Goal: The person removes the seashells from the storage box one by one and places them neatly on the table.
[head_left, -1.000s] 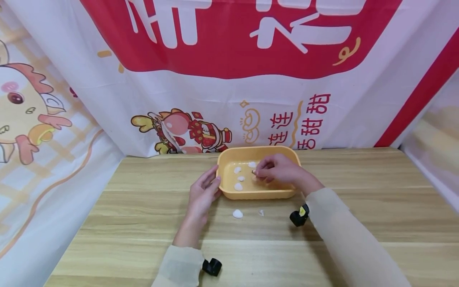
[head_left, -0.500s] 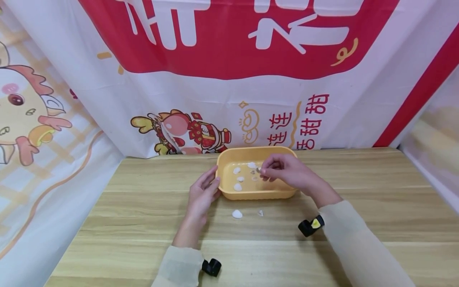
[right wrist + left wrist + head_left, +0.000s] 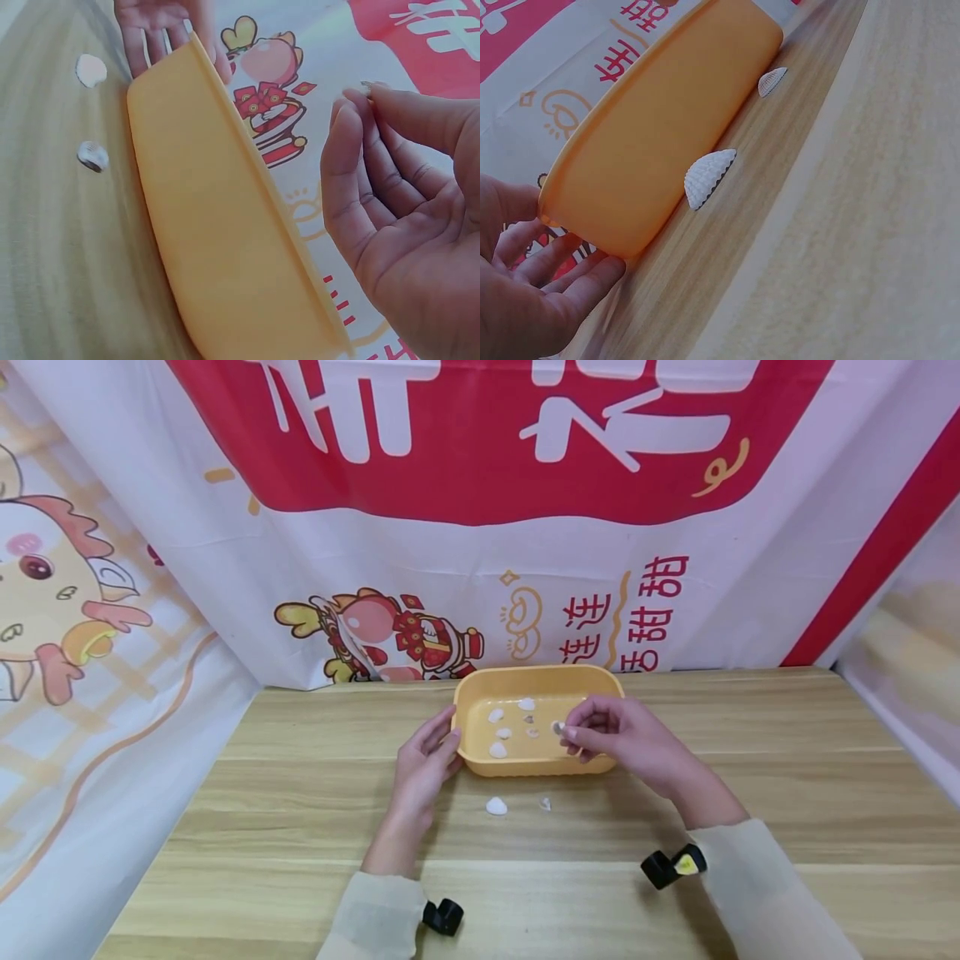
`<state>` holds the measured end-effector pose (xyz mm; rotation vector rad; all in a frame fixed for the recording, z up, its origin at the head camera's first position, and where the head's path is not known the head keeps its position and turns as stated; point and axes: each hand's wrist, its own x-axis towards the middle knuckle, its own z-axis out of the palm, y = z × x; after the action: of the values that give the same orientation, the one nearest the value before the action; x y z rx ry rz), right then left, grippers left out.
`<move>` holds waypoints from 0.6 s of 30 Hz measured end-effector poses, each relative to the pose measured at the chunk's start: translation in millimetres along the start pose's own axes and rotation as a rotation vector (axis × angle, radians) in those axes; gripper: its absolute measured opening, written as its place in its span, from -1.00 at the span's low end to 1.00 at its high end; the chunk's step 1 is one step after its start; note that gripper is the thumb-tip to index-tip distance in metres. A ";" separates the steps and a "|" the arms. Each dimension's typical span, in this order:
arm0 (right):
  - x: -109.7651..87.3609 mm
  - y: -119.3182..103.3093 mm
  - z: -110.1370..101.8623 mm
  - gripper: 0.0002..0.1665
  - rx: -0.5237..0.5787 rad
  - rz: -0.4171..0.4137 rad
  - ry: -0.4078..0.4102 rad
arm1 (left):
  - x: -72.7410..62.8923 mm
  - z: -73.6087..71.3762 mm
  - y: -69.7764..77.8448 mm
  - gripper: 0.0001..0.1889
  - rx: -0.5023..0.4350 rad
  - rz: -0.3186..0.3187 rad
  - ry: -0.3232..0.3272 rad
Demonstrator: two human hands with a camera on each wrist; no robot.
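Observation:
A yellow-orange plastic tray [image 3: 540, 767] holds several small seashells, among them a white shell [image 3: 498, 750] and a darker small shell [image 3: 528, 719]. My left hand [image 3: 422, 768] rests against the tray's left end, thumb at the rim and fingers fairly straight along the outside of the wall. Over the right part of the tray, my right hand [image 3: 618, 739] pinches a small pale seashell [image 3: 558, 727] between thumb and fingertips. In the right wrist view only a sliver of this shell shows past the fingertips [image 3: 352, 101].
On the wooden table [image 3: 315, 835], a white ribbed shell [image 3: 497, 807] and a smaller shell [image 3: 545, 805] lie in front of the tray. Behind it hangs a red and white printed cloth [image 3: 480, 560]. Black wrist cameras sit below both sleeves.
My right hand has moved right and toward me within the tray, holding the small shell and uncovering other shells on the tray floor. My left hand has stayed at the tray's end.

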<state>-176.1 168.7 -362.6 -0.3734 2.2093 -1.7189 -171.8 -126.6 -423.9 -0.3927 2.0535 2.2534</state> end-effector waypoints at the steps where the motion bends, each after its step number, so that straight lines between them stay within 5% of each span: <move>1: -2.1 0.8 -0.1 -0.78 0.007 0.004 0.005 | 0.1 0.0 -0.1 -0.53 0.001 0.000 0.000; 18: -35.1 21.9 -5.0 -0.76 -0.006 0.025 0.049 | 0.4 1.2 -0.9 -0.53 0.000 -0.004 0.008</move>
<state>-146.2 192.2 -379.6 -0.3066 2.2444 -1.7264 -172.1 -125.4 -424.8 -0.4062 2.0538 2.2533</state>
